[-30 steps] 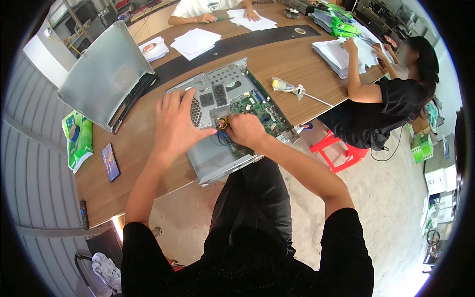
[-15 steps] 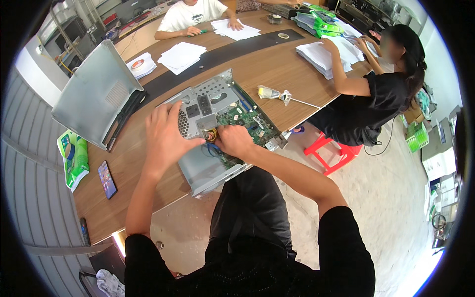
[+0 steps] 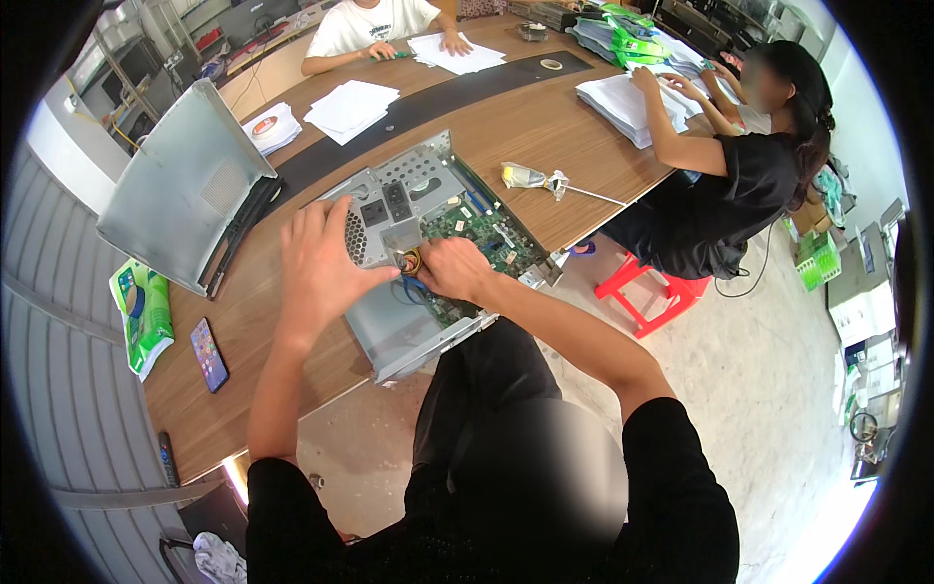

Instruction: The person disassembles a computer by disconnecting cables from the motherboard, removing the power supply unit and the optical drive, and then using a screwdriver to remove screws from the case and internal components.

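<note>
An opened desktop computer case (image 3: 404, 336) of grey metal lies on the table in front of me, with a green circuit board (image 3: 477, 229) at its right and a perforated metal bracket (image 3: 397, 200) over the far part. My left hand (image 3: 321, 258) rests spread at the bracket's left side, its thumb stretched toward the cables. My right hand (image 3: 453, 268) is closed at a bundle of yellow and dark cables (image 3: 412, 261) beside the bracket; its fingertips are partly hidden. Blue cables (image 3: 413, 287) loop just below.
The removed metal cover (image 3: 190, 185) stands at the left, near a green package (image 3: 144, 316) and a phone (image 3: 208, 354). A bagged screwdriver-like tool (image 3: 559, 182) lies to the right. Two people handle paper sheets (image 3: 457, 54) across the table and at right, by a red stool (image 3: 652, 292).
The view has shifted slightly. Both hands keep nearly the same places at the case, the right still closed at the cables. A blurred round patch now covers part of my lap.
</note>
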The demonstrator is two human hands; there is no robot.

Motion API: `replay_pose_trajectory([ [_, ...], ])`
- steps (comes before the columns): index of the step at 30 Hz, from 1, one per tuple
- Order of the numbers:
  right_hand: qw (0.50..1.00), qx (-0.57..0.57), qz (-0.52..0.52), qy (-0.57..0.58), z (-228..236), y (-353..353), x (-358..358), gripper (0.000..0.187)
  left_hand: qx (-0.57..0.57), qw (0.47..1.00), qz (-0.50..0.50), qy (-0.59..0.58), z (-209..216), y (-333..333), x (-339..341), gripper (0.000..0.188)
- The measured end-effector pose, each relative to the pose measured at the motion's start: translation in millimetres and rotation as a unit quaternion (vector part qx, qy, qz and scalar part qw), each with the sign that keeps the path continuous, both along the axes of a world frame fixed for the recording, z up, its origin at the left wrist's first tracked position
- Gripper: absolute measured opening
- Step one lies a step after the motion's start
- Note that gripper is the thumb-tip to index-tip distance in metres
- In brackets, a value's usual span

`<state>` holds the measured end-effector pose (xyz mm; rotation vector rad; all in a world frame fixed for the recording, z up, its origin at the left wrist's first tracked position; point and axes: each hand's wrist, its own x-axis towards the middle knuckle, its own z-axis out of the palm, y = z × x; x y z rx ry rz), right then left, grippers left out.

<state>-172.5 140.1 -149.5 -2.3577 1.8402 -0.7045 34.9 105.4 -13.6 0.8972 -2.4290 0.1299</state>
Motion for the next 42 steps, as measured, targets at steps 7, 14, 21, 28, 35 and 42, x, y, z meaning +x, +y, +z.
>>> replay_pose_trajectory([
  [7, 0.999, -0.009, -0.022, 0.045, -1.6, 4.7, 4.8, 0.024, 0.035, 0.999, 0.011, -0.004, 3.8, 5.3, -2.6, 0.097],
  [14, 0.995, 0.002, -0.042, 0.095, 4.9, 5.4, 9.7, 0.022, 0.024, 0.999, 0.019, -0.020, 1.4, 3.2, -2.2, 0.096],
  [21, 0.998, 0.012, -0.046, 0.040, 4.0, 3.4, 9.9, 0.023, 0.015, 1.000, 0.016, -0.005, 0.4, 3.0, -1.4, 0.097],
  [28, 0.997, 0.012, -0.073, 0.011, 0.1, 3.6, 9.2, 0.030, 0.011, 1.000, 0.010, -0.005, 1.0, 4.6, -1.8, 0.096],
  [35, 0.998, 0.021, -0.030, 0.060, 5.7, 0.6, 6.6, 0.028, 0.017, 1.000, 0.004, 0.001, -0.2, 4.4, 1.4, 0.097],
  [42, 0.999, -0.011, -0.030, -0.007, 1.7, 1.4, 5.7, 0.029, 0.017, 1.000, 0.005, 0.004, -0.7, 3.7, 0.1, 0.097],
])
